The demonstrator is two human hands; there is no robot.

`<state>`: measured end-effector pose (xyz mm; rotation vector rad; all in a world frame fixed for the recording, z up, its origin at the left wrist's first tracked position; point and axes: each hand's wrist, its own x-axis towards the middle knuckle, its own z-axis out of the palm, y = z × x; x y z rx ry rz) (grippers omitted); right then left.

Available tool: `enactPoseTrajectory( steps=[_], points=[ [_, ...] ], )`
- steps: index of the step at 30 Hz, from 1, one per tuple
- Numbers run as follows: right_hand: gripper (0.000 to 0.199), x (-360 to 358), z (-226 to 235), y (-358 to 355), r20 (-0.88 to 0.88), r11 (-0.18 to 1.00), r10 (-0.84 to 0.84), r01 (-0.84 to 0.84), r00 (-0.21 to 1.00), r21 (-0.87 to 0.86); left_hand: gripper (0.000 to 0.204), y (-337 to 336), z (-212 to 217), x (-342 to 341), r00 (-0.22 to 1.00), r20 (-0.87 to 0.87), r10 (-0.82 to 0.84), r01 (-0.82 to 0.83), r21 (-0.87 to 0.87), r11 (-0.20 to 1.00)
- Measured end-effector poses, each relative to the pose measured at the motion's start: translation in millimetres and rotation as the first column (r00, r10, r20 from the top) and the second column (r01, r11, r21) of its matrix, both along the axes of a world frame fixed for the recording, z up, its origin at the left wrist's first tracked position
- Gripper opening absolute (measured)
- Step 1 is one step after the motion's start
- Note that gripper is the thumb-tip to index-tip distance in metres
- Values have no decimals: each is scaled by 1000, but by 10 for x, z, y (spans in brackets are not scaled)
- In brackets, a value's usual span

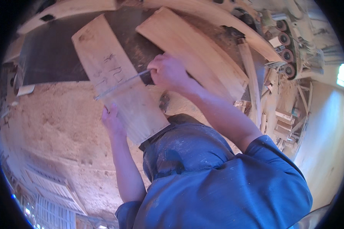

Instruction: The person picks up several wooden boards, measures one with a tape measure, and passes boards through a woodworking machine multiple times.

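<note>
A pale wooden board point(141, 110) with dark hand-drawn marks slants from the dark tabletop down to my lap. My left hand point(113, 120) grips its left edge, the thumb on the upper face and the other fingers mostly hidden. My right hand point(168, 72) is closed round the right end of a long thin metal strip point(122, 84). The strip lies slantwise across the board's face, and its far tip reaches the left edge just above my left hand. Whether it is a ruler or a file I cannot tell.
Beside the board, wide planks point(195, 49) lie on the dark tabletop point(53, 57). A narrow wooden strip point(250, 76) stands at their right. Machinery with round wheels point(284, 47) and stacked timber offcuts point(284, 122) are on the right. Slatted wooden pallets point(53, 202) lie on the dusty floor, lower left.
</note>
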<state>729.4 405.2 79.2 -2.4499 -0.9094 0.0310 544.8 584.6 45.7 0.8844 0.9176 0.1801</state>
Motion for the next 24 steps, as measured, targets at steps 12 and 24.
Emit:
enactPoseTrajectory(
  steps=[12, 24],
  points=[
    [17, -304, 8, -1953, -265, 814, -519, 564, 813, 136, 24, -689, -172, 290, 973, -83, -217, 216, -13, 976],
    [10, -527, 54, -3308, -570, 372, -717, 912, 401, 173, 27, -1245, 46, 417, 899, -222, -377, 378, -42, 925]
  ],
)
